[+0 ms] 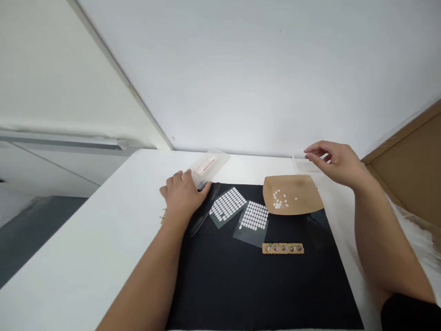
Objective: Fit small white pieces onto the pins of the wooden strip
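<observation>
My left hand (pixel 182 195) lies at the back left of the black mat (pixel 262 289), fingers spread and its thumb against the rim of a black curved dish (pixel 201 216). Just behind its fingertips is a clear plastic packet (pixel 208 165) with printed lettering. My right hand (pixel 336 162) hovers at the back right, over a low clear plastic container (pixel 300 164). Its thumb and forefinger are bent towards each other with a small gap; I see nothing between them. A brown paper tray (pixel 303 195) holding small white ovals (pixel 279 202) stands below and left of this hand.
Two sheets of white oval stickers (pixel 228 205) (pixel 254 216) lie on the mat. In front is a tan strip (pixel 283 248) with several small metal pieces. Another tan piece (pixel 163 216) pokes out behind my left wrist. A cardboard box (pixel 409 170) and crumpled plastic (pixel 418 234) are at right.
</observation>
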`<state>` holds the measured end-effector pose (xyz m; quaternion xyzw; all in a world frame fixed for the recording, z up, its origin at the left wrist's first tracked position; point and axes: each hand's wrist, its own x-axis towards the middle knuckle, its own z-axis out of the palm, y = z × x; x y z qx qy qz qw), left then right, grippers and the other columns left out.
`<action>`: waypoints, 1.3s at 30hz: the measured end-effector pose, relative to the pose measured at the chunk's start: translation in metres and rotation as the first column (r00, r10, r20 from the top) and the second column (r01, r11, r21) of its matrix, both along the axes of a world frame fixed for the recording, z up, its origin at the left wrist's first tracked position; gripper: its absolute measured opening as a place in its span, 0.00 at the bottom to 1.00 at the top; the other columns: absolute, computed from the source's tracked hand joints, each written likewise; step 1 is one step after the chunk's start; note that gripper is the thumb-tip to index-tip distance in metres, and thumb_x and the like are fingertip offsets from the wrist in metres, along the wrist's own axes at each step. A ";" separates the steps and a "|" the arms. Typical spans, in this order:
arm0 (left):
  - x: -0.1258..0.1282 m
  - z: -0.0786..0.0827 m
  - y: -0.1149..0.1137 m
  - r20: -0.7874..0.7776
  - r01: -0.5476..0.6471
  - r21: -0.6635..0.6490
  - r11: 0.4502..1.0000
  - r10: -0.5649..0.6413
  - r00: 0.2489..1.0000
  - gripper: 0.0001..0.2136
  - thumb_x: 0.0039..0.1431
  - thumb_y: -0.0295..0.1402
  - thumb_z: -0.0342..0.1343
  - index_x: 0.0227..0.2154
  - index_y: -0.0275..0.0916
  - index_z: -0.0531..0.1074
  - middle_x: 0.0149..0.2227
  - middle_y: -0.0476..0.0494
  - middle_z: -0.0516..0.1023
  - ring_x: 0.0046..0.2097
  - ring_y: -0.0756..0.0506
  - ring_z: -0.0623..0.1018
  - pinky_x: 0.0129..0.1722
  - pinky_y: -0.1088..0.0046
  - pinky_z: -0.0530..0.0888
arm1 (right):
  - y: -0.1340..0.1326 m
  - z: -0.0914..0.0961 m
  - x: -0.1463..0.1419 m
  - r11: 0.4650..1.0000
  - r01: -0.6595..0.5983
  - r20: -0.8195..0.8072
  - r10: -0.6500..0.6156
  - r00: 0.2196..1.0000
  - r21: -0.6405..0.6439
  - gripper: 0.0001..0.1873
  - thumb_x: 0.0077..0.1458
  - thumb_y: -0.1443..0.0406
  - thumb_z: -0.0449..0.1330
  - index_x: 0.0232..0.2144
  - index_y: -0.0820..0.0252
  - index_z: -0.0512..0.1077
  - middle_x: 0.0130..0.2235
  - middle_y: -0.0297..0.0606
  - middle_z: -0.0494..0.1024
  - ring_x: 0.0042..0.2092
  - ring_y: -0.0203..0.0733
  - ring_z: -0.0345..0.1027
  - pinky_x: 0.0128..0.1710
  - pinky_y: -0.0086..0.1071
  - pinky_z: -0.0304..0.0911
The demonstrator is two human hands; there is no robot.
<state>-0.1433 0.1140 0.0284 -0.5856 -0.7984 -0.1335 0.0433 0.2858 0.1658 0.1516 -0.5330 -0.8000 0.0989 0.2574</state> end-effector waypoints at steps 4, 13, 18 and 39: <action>0.003 0.005 0.001 -0.020 -0.008 -0.014 1.000 0.008 1.000 0.31 0.63 0.58 0.50 0.53 0.33 0.72 0.52 0.19 0.77 0.58 0.20 0.70 0.54 0.34 0.64 | -0.010 0.018 0.011 0.999 0.036 0.016 -0.035 0.999 -0.014 0.15 0.67 0.50 0.61 0.44 0.48 0.81 0.44 0.38 0.86 0.45 0.51 0.79 0.40 0.40 0.72; 0.007 0.009 0.001 0.051 -0.001 0.010 1.000 0.000 0.999 0.32 0.61 0.58 0.53 0.54 0.34 0.72 0.54 0.17 0.76 0.60 0.18 0.70 0.55 0.32 0.60 | -0.004 0.015 0.028 0.995 0.082 0.017 -0.082 0.997 -0.054 0.15 0.66 0.48 0.61 0.44 0.47 0.80 0.42 0.37 0.86 0.43 0.50 0.79 0.38 0.40 0.71; 0.014 0.016 -0.001 0.067 -0.011 0.118 0.993 0.003 0.998 0.33 0.62 0.57 0.53 0.58 0.34 0.70 0.57 0.19 0.75 0.61 0.20 0.70 0.58 0.32 0.59 | 0.015 -0.001 0.045 0.980 0.187 0.147 -0.175 0.974 -0.070 0.14 0.65 0.51 0.60 0.42 0.49 0.81 0.42 0.37 0.86 0.41 0.50 0.78 0.36 0.40 0.69; 0.095 0.051 -0.063 0.414 0.420 0.699 0.578 -0.807 0.422 0.41 0.49 0.38 0.74 0.66 0.41 0.65 0.59 0.31 0.74 0.61 0.29 0.78 0.60 0.46 0.79 | -0.046 0.002 -0.078 0.824 -0.566 0.169 0.554 0.815 0.024 0.51 0.51 0.44 0.74 0.70 0.44 0.59 0.62 0.43 0.76 0.66 0.63 0.66 0.72 0.65 0.46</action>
